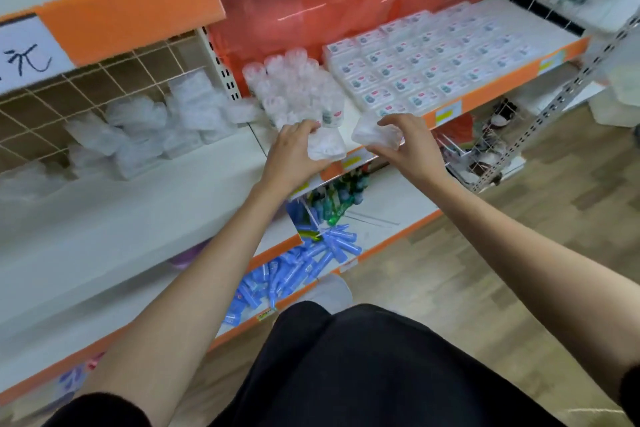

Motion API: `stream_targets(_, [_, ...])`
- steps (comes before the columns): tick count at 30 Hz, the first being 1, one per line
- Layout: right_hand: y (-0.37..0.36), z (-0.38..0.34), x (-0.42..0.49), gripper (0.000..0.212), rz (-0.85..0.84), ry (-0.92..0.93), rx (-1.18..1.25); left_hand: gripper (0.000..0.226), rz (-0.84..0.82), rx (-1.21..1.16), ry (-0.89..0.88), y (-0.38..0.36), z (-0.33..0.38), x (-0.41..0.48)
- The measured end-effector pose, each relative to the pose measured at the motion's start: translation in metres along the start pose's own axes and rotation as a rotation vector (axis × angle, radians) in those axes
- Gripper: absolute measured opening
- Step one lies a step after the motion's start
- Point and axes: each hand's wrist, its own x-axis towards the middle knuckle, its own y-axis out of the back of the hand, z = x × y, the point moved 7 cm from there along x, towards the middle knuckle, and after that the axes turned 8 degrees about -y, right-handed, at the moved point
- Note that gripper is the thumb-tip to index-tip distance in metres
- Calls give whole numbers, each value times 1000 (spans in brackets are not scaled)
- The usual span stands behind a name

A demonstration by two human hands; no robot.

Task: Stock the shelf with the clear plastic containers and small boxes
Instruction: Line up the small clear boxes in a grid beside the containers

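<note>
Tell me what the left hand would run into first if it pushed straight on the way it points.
Most likely the cluster of clear bottles standing just beyond the fingers of the left hand, which grips a clear plastic container. Depth is hard to judge.

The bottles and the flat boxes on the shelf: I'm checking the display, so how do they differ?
The bottles are tall and round; the boxes are low and rectangular. The bottles crowd in a loose cluster at the left end of the shelf; the boxes lie flat in neat rows to their right. Both are clear plastic with small labels.
</note>
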Motion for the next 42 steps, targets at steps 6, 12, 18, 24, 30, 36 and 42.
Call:
stream_targets(6, [31, 62, 34, 46, 36, -59, -7, 64, -49, -16, -10, -41, 29, 75])
stream_targets(12, [68, 120, 98, 44, 31, -87, -48, 70, -56, -47, -9, -88, 45, 166])
stream_targets(18, [90, 169, 171, 44, -34, -107, -75, 65, -47, -77, 44, -127, 50, 240])
stream_targets(24, [97, 203, 227, 44, -74, -114, -67, 65, -85, -57, 96, -150, 52, 294])
stream_targets(30, [93, 230, 274, 45, -119, -85, -49, 64, -78, -35, 139, -164, 51, 321])
stream_targets(36, [80, 243, 322, 46, -211, 8, 3, 62, -45, -37, 250, -176, 53, 333])
stream_targets(42, [80, 248, 354, 45, -310, 114, 73, 65, -15, 37, 405, -179, 64, 337])
